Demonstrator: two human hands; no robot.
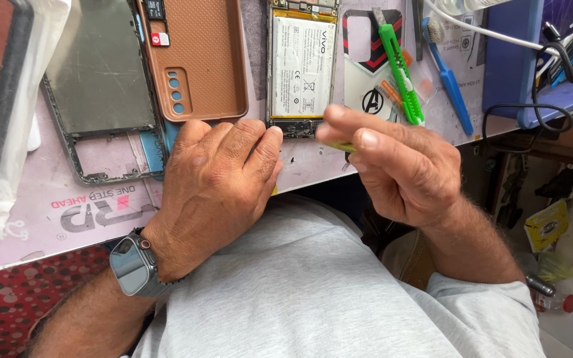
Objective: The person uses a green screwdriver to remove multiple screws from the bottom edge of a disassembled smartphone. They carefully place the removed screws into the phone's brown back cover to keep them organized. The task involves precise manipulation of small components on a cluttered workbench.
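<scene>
The opened phone [302,66] lies back-up at the far middle of the mat [67,212], battery exposed. The left hand [217,179] presses its near end to steady it. The right hand [392,166] pinches a thin yellow-green tool [339,146] beside that end.

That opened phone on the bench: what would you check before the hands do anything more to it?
1. Phone lies flat, back off, battery exposed: ok.
2. Left hand steadies its lower edge, fingertips touching: ok.
3. Right hand grips a thin yellow-green tool firmly: ok.
4. Tool tip in view: cannot tell, fingers hide it.
5. Green utility knife lies close beside the phone, blade state: cannot tell.
6. Brown phone case set aside, not touching the phone: ok.
</scene>
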